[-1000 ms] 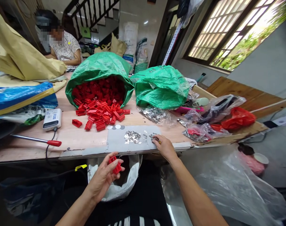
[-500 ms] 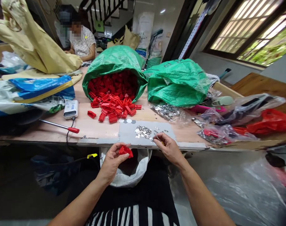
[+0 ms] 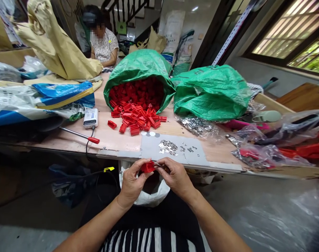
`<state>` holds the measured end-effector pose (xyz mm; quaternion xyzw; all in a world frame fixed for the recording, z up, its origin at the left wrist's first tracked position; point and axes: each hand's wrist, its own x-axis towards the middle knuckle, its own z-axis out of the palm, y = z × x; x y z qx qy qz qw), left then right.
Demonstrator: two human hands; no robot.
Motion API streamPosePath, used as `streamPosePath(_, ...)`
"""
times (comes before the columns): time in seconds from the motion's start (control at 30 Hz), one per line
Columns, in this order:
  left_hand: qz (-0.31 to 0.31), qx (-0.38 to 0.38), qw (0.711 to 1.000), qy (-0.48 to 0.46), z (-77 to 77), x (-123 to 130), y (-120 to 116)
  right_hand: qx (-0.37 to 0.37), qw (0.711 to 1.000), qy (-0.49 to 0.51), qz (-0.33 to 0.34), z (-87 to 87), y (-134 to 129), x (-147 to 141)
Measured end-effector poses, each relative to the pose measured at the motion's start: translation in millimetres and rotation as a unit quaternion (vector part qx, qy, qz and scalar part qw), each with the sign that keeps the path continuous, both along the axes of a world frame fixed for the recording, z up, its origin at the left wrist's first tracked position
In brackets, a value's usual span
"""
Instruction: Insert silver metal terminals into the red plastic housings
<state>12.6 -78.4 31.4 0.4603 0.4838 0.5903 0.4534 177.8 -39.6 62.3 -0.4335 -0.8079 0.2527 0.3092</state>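
Beyond the hands, leftmost, a heap of red, box-shaped plastic pieces (image 3: 138, 119), seemingly unworked, spills from a shiny green plastic sack (image 3: 141, 63); the left hand (image 3: 131, 182) pinches one red plastic piece (image 3: 147, 167), near side of the pale wooden table (image 3: 120, 144); below both hands hangs an open white bag (image 3: 151, 202), its inside too dark to tell whether anything finished is there; the right hand (image 3: 176, 176) pinches a slim metal-tipped tool (image 3: 157, 164) at that piece, apparently partway done; ahead, small silvery metal parts (image 3: 168, 147) lie on a flat grey sheet (image 3: 151, 154), plenty unused; counted: one piece held, one tool, one sheet, one white bag; heap and silvery parts uncountable.
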Motion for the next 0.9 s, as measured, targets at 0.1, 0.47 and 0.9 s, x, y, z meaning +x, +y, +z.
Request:
streamPosePath(0.1, -0.001, 0.017, 1.000, 0.026, -2.4, 0.8, -0.8, 0.006, 1.000, -0.007, 0.015, -4.0, -0.2, 0.6)
streamPosePath(0.47, -0.001, 0.000, 1.000, -0.012, -0.2, 3.6, -3.8, -0.165, 0.977, 0.129, 0.031, -3.6, 4.8, 8.0)
streamPosePath(0.9, -0.037, 0.156, 0.977, 0.144, -18.7, 7.7, -1.6, -0.296, 0.933, 0.199, 0.040, -21.1, 9.7, 8.7)
